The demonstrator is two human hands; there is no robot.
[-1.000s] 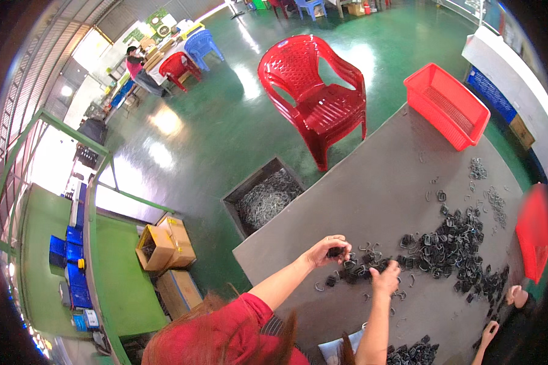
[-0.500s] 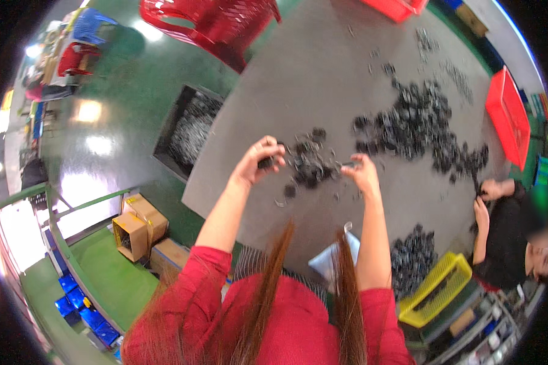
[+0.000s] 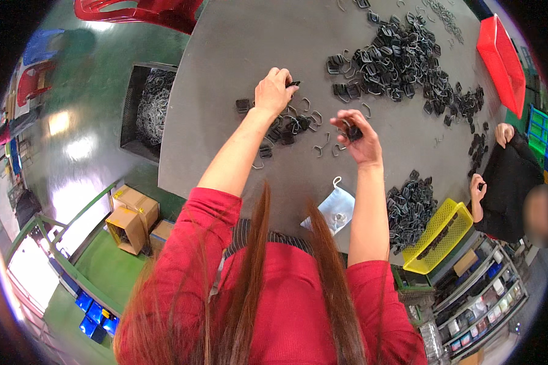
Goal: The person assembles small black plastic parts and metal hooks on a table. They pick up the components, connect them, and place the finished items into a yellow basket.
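Note:
My left hand [image 3: 271, 95] reaches over the far side of a small heap, fingers closed on a black plastic buckle [image 3: 293, 84]. Curled in my right hand [image 3: 366, 146], to the right of that heap, is a small black buckle [image 3: 352, 132]; the fingers partly hide it. Between and below my hands lies the small heap of black buckles [image 3: 295, 125] mixed with bent metal wire hooks [image 3: 320, 149]. One loose black buckle [image 3: 242, 105] rests left of my left wrist. Near me on the table is a light blue pouch [image 3: 336, 208] with a loop.
A large pile of hooked black buckles [image 3: 396, 58] covers the far right; another pile [image 3: 411, 210] sits by a yellow basket [image 3: 429, 249]. A red basket [image 3: 499, 61] stands at the right edge. A co-worker's hand [image 3: 478, 187] is nearby. A dark bin of wire hooks [image 3: 141, 109] stands left.
The view has shifted, so the table's contents appear higher. My left hand has moved to the far side of the small heap, and my right hand has turned, showing the buckle in it.

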